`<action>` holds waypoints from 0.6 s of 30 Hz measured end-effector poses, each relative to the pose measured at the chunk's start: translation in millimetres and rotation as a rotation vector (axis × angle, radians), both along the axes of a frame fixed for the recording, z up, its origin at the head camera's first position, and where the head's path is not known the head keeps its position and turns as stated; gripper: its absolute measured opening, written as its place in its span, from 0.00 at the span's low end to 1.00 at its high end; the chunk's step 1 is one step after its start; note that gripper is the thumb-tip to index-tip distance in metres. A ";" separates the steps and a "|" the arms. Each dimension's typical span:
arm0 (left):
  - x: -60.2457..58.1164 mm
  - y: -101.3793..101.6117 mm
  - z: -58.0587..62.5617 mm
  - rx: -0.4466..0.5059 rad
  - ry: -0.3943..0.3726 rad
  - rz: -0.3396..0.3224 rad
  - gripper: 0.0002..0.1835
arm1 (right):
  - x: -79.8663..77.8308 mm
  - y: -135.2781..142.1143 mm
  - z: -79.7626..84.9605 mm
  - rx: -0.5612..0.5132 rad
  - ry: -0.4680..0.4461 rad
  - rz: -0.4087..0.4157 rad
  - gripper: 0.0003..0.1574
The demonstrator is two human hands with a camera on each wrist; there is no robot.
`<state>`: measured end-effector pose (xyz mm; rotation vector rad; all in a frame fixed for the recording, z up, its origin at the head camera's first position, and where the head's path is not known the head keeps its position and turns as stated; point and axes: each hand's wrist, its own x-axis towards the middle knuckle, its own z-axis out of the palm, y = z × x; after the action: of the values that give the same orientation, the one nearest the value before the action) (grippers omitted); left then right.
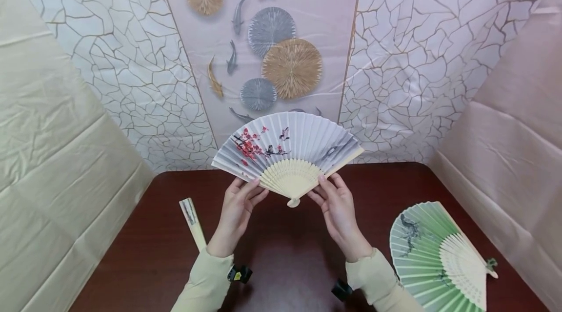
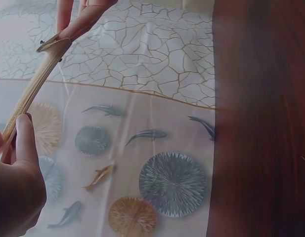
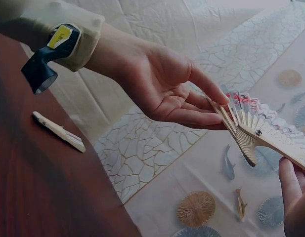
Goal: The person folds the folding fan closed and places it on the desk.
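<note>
A white folding fan (image 1: 290,141) printed with red blossoms and small birds is spread wide, held up over the far part of the table. My left hand (image 1: 237,209) pinches its left outer rib between thumb and fingers. On the opposite side, my right hand (image 1: 340,212) pinches the right outer rib the same way. The pivot end points down between the two hands. Seen from the right wrist, the fan's ribs (image 3: 246,128) fan out from a riveted pivot, with the left hand (image 3: 157,84) at one edge and the right hand's fingers (image 3: 290,182) at the other.
A closed folding fan (image 1: 193,224) lies on the dark red table (image 1: 281,273), beside the left forearm. To the right rests an open green folding fan (image 1: 421,248) with a tassel at its pivot. Behind the table hangs a patterned cloth (image 1: 395,68), with pale fabric at both sides.
</note>
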<state>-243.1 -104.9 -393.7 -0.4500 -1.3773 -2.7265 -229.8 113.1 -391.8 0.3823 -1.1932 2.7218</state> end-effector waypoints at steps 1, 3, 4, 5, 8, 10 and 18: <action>0.5 -1.2 -0.8 -0.004 0.000 -0.006 0.23 | 0.7 -0.1 -1.2 0.005 -0.003 0.007 0.18; 1.5 -3.2 -2.1 -0.009 -0.003 -0.015 0.22 | 2.2 -0.4 -3.5 0.020 -0.008 0.015 0.19; 1.9 -4.1 -2.8 -0.009 -0.005 -0.021 0.22 | 2.8 -0.3 -4.5 0.029 -0.010 0.018 0.19; 2.1 -4.9 -3.6 -0.013 -0.007 -0.029 0.22 | 3.4 0.0 -5.6 0.039 -0.010 0.020 0.20; 2.4 -5.9 -5.9 -0.018 -0.012 -0.049 0.22 | 5.0 1.6 -8.7 0.060 -0.013 0.014 0.22; 2.4 -6.1 -6.9 -0.016 -0.010 -0.062 0.23 | 5.5 2.9 -10.0 0.071 -0.010 0.014 0.22; 5.0 -7.8 -6.8 -0.014 0.006 -0.095 0.23 | 5.6 4.1 -10.8 0.112 -0.005 0.029 0.20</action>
<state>-238.1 -112.7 -400.4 -0.5379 -1.4091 -2.7891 -224.1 117.2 -402.6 0.4092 -1.3565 2.6886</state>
